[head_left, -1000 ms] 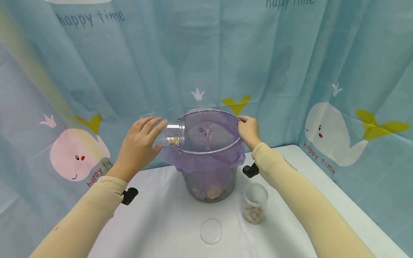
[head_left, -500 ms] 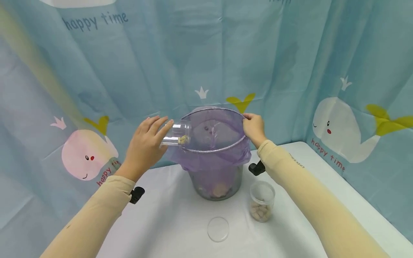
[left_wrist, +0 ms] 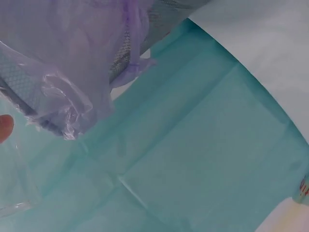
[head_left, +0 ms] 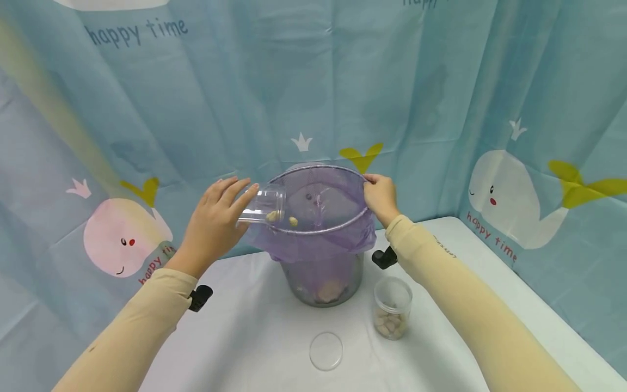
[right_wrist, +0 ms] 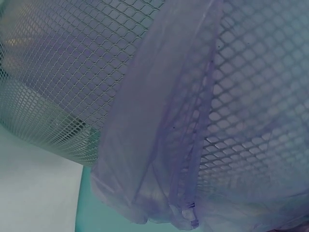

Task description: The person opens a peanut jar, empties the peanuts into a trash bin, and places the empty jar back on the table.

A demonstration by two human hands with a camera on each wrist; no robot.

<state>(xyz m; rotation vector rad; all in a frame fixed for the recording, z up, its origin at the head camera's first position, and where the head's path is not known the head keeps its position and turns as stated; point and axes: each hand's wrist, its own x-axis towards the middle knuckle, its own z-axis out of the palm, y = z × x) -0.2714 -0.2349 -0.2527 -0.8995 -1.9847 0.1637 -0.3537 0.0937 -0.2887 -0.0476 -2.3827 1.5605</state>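
Note:
My left hand [head_left: 215, 220] grips a clear plastic jar [head_left: 259, 202] lying nearly on its side, its mouth over the near left rim of a mesh wastebasket [head_left: 320, 283]. One pale yellow lump [head_left: 272, 216] lies inside the jar's mouth; another lump [head_left: 293, 221] is just outside it, over the basket's opening. A purple bin bag [head_left: 313, 249] lines the basket and hangs over its rim. At the right side of that rim, my right hand [head_left: 381, 197] holds on, fingers curled over it. The left wrist view shows part of the jar [left_wrist: 17, 186]; the right wrist view shows basket mesh [right_wrist: 96, 63].
In front of the basket, a clear round lid [head_left: 326, 351] lies on the white tabletop [head_left: 235, 326]. To its right stands an uncapped clear jar [head_left: 393, 313] with several beige nut-like pieces in the bottom. A blue printed curtain [head_left: 220, 98] hangs close behind the basket.
The yellow lumps have slid along the tilted jar to its mouth, and one has come out over the basket. Both hands keep their holds; the whole view shifts slightly.

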